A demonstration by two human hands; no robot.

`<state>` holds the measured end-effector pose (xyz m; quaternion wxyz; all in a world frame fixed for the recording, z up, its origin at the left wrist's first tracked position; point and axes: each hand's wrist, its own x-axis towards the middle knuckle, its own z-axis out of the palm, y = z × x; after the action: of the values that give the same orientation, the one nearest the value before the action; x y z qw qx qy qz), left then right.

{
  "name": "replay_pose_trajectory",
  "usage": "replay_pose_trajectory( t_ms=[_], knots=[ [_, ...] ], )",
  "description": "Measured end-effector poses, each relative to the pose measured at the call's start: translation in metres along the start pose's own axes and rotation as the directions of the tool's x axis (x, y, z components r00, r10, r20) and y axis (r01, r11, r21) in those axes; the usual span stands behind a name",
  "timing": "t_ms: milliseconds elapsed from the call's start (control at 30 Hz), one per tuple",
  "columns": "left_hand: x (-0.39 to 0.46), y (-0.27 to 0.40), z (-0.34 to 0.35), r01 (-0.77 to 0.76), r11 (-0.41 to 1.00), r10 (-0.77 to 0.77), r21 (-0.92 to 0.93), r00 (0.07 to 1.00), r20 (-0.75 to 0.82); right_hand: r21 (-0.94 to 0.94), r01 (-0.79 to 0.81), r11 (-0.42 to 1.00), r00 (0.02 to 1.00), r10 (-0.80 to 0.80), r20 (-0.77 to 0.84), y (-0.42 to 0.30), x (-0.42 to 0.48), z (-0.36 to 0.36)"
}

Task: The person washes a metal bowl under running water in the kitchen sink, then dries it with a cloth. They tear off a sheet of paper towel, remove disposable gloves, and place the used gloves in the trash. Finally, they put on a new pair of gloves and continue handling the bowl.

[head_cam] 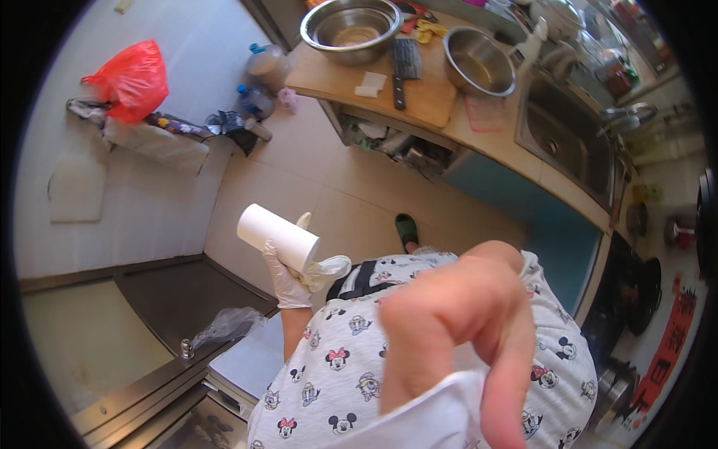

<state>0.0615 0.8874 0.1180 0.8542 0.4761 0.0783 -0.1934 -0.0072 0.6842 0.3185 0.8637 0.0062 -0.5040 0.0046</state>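
Note:
My left hand (289,275), in a thin white glove, holds a white paper roll (279,237) at the left of the person's body. Beside the roll, a loose pale glove (328,269) hangs from the same hand. My right hand (471,320) is bare, large and blurred close to the camera. Its thumb and fingers are around a white sheet or cloth (432,412) at the bottom of the view; the exact contact is blurred. A patterned shirt (336,387) lies behind it.
Ahead, a wooden cutting board (432,104) bears a cleaver (405,64) and folded paper (370,85). Steel bowls (352,29) and a steel pot (479,62) stand on the counter beside a sink (566,134). A red plastic bag (132,81) is at the left.

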Motion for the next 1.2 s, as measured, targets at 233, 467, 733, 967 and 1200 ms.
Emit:
replay_pose_trajectory(
  t_ms=[233,467,733,967,1200],
  knots=[
    [-0.007,0.002,-0.016,-0.023,1.0,0.022,-0.008,0.998,-0.051,-0.215,0.053,0.975,0.99,-0.024,0.137,0.004,0.011,0.006],
    [-0.01,0.007,-0.01,-0.004,0.999,0.003,-0.05,1.0,-0.023,-0.4,0.154,0.903,0.98,-0.088,0.179,0.028,-0.009,0.004],
    [-0.007,0.006,-0.005,0.006,1.0,-0.005,-0.03,0.999,0.036,-0.011,-0.004,1.0,0.948,0.0,-0.319,0.031,-0.001,0.054],
    [0.003,0.007,-0.002,0.019,1.0,-0.018,-0.016,0.998,0.067,-0.355,0.017,0.935,0.999,-0.029,-0.028,0.039,-0.019,0.025],
    [0.011,0.005,-0.001,-0.035,0.999,0.034,0.012,0.997,0.066,-0.417,0.018,0.909,0.992,-0.068,-0.104,0.035,-0.029,0.025]
  ],
)
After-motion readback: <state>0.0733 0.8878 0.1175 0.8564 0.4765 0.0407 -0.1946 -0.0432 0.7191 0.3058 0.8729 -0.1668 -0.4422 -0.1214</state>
